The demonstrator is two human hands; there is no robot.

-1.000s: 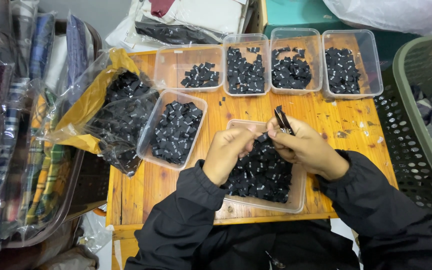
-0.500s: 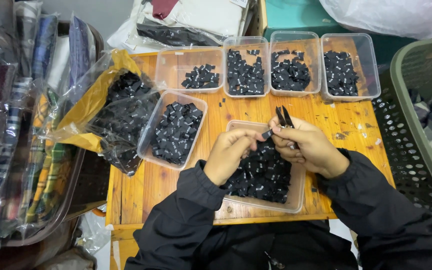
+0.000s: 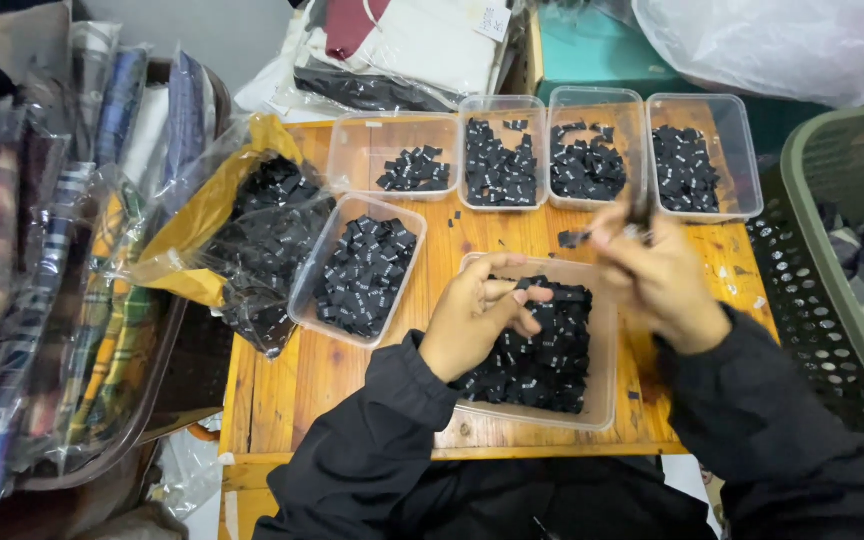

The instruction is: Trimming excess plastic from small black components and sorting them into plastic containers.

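We wear a dark, near-black jacket with long, loose, creased sleeves reaching both wrists; our left hand point(image 3: 474, 315) and right hand point(image 3: 658, 275) are bare, without gloves, rings or watch.

Small black woven labels filling clear tub point(image 3: 542, 345) near front of table, more lying in five tubs behind. Clear plastic bag point(image 3: 252, 240) of black labels sitting left. White paper tag point(image 3: 493, 20) showing top centre.
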